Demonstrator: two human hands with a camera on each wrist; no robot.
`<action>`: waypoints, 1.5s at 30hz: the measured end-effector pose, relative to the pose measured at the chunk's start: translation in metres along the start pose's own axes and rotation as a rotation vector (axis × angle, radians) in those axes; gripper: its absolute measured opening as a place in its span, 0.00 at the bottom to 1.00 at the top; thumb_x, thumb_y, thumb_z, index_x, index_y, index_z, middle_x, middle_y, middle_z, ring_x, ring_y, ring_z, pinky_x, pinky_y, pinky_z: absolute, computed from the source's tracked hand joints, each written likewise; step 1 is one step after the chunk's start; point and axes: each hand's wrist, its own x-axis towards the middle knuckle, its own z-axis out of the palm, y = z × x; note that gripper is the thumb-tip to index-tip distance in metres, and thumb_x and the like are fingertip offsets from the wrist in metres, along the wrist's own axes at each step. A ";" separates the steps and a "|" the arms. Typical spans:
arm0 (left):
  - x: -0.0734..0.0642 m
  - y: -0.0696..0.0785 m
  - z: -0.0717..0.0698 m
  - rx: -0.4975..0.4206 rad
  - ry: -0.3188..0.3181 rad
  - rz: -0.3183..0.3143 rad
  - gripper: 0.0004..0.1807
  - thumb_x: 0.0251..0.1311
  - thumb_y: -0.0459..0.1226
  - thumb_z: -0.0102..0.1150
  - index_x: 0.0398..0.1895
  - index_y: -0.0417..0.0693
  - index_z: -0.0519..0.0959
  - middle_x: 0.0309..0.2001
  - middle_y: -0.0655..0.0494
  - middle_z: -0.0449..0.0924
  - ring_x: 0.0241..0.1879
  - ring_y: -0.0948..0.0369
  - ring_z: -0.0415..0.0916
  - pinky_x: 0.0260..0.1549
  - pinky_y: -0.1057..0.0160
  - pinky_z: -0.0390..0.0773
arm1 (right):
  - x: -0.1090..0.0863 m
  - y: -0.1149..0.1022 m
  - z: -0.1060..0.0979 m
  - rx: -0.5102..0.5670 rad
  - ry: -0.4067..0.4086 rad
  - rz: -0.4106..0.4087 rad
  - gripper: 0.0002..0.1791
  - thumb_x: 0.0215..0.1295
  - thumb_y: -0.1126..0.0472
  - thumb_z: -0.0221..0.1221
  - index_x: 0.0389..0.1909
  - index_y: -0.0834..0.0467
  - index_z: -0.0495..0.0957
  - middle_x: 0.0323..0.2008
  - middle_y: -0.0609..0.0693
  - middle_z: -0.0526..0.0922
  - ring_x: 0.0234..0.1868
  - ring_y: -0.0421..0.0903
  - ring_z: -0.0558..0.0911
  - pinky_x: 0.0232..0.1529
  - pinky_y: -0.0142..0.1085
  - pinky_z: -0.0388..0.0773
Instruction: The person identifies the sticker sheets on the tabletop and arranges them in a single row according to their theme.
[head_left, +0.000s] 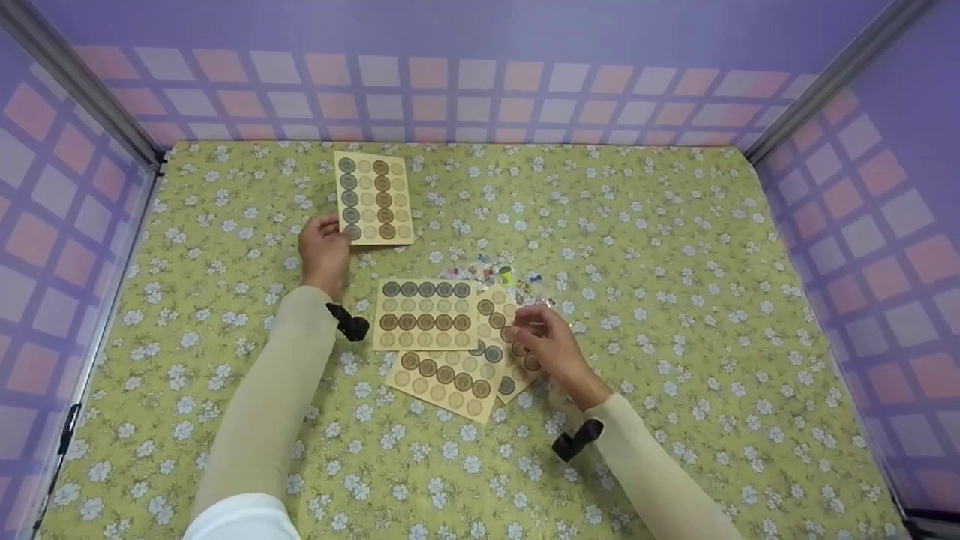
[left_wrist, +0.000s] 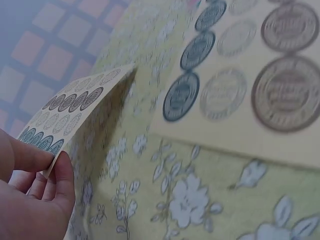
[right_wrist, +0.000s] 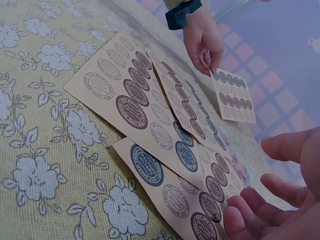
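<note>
My left hand [head_left: 325, 255] pinches one corner of a sticker sheet [head_left: 375, 199] between thumb and fingers. In the left wrist view that sheet [left_wrist: 75, 102] slants up off the cloth, rows of round dark, brown and pale seals on its face. Several more sticker sheets [head_left: 424, 341] lie overlapped in a fanned pile at the middle of the table. Over the right edge of this pile hovers my right hand [head_left: 551, 345], its fingers loosely bent and apart. The right wrist view shows the hand [right_wrist: 285, 195] holding nothing, close beside the sheets [right_wrist: 165, 142].
Small colourful bits on clear plastic [head_left: 504, 276] lie just behind the pile, partly hidden by the sheets. A flowered green cloth [head_left: 660, 247] covers the table. Purple checkered walls [head_left: 480, 97] enclose the back and both sides.
</note>
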 end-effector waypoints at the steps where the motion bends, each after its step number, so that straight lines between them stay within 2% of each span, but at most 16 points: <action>1: 0.002 -0.001 -0.001 -0.002 0.007 -0.006 0.18 0.67 0.32 0.52 0.59 0.52 0.72 0.52 0.56 0.72 0.52 0.59 0.73 0.50 0.61 0.79 | -0.001 0.000 0.000 -0.003 -0.003 0.006 0.20 0.67 0.58 0.59 0.58 0.58 0.72 0.58 0.56 0.76 0.57 0.51 0.77 0.55 0.48 0.77; 5: 0.009 -0.003 -0.007 0.012 0.030 0.004 0.18 0.67 0.31 0.51 0.59 0.48 0.71 0.51 0.54 0.72 0.50 0.58 0.74 0.48 0.60 0.80 | -0.002 0.003 0.002 -0.009 0.001 0.023 0.20 0.67 0.57 0.60 0.58 0.57 0.72 0.57 0.55 0.77 0.56 0.50 0.78 0.50 0.46 0.78; 10: 0.015 -0.003 -0.013 0.115 0.035 0.044 0.18 0.67 0.31 0.51 0.59 0.45 0.71 0.50 0.53 0.72 0.49 0.58 0.73 0.47 0.61 0.81 | 0.000 0.005 0.004 -0.001 0.003 0.025 0.20 0.66 0.57 0.60 0.58 0.57 0.72 0.56 0.55 0.77 0.53 0.49 0.79 0.41 0.40 0.79; 13: 0.019 0.001 -0.015 0.188 0.020 0.052 0.20 0.67 0.33 0.52 0.62 0.45 0.70 0.54 0.52 0.72 0.52 0.58 0.72 0.49 0.61 0.80 | 0.002 0.003 0.004 0.018 -0.004 0.030 0.20 0.66 0.57 0.60 0.57 0.57 0.72 0.55 0.55 0.78 0.48 0.47 0.80 0.34 0.37 0.77; 17: 0.018 0.005 -0.019 0.314 0.022 0.110 0.26 0.67 0.36 0.51 0.68 0.43 0.63 0.64 0.48 0.66 0.61 0.55 0.67 0.57 0.57 0.74 | 0.004 0.002 0.002 0.048 -0.032 0.035 0.19 0.67 0.58 0.59 0.57 0.58 0.72 0.53 0.55 0.78 0.39 0.47 0.78 0.27 0.36 0.71; 20: 0.014 0.003 -0.023 0.407 0.008 0.193 0.28 0.68 0.38 0.49 0.69 0.41 0.60 0.66 0.43 0.61 0.64 0.50 0.63 0.60 0.52 0.69 | 0.006 0.002 0.002 0.040 -0.056 0.027 0.18 0.68 0.60 0.58 0.57 0.59 0.71 0.53 0.56 0.78 0.37 0.48 0.77 0.24 0.35 0.68; 23: 0.006 0.000 -0.025 0.491 -0.038 0.285 0.27 0.68 0.38 0.50 0.67 0.37 0.61 0.64 0.39 0.61 0.63 0.46 0.63 0.60 0.49 0.67 | 0.006 0.001 0.003 -0.008 -0.069 0.011 0.18 0.69 0.61 0.57 0.58 0.58 0.71 0.54 0.56 0.78 0.42 0.47 0.79 0.27 0.34 0.69; 26: -0.004 -0.004 -0.025 0.536 -0.112 0.335 0.26 0.68 0.39 0.51 0.66 0.37 0.62 0.62 0.38 0.62 0.61 0.45 0.63 0.60 0.47 0.66 | 0.007 0.000 0.006 -0.053 -0.074 -0.021 0.18 0.68 0.62 0.58 0.58 0.58 0.72 0.55 0.55 0.78 0.48 0.47 0.80 0.38 0.36 0.75; 30: -0.019 -0.010 -0.024 0.564 -0.229 0.327 0.27 0.68 0.39 0.52 0.67 0.38 0.61 0.63 0.39 0.63 0.63 0.45 0.62 0.62 0.46 0.66 | 0.008 -0.002 0.013 -0.093 -0.071 -0.065 0.17 0.67 0.64 0.59 0.56 0.58 0.73 0.54 0.55 0.78 0.49 0.48 0.81 0.51 0.41 0.78; 35: -0.041 -0.013 -0.026 0.639 -0.368 0.313 0.31 0.69 0.42 0.53 0.71 0.41 0.58 0.66 0.40 0.61 0.67 0.44 0.60 0.64 0.44 0.65 | 0.013 -0.005 0.027 -0.134 -0.098 -0.096 0.18 0.67 0.65 0.59 0.56 0.59 0.73 0.54 0.56 0.77 0.50 0.50 0.80 0.52 0.43 0.79; 39: -0.060 -0.016 -0.023 0.698 -0.472 0.341 0.36 0.67 0.44 0.56 0.73 0.43 0.56 0.69 0.42 0.60 0.68 0.44 0.60 0.65 0.44 0.65 | 0.014 -0.008 0.034 -0.130 -0.076 -0.068 0.19 0.67 0.63 0.59 0.58 0.58 0.73 0.55 0.55 0.77 0.53 0.50 0.80 0.55 0.43 0.79; 45: -0.077 -0.021 -0.013 0.855 -0.584 0.400 0.51 0.53 0.49 0.70 0.76 0.51 0.52 0.76 0.47 0.50 0.74 0.45 0.50 0.71 0.41 0.53 | 0.018 -0.011 0.038 -0.097 -0.059 -0.041 0.19 0.69 0.62 0.57 0.59 0.58 0.72 0.55 0.56 0.76 0.55 0.50 0.79 0.57 0.43 0.77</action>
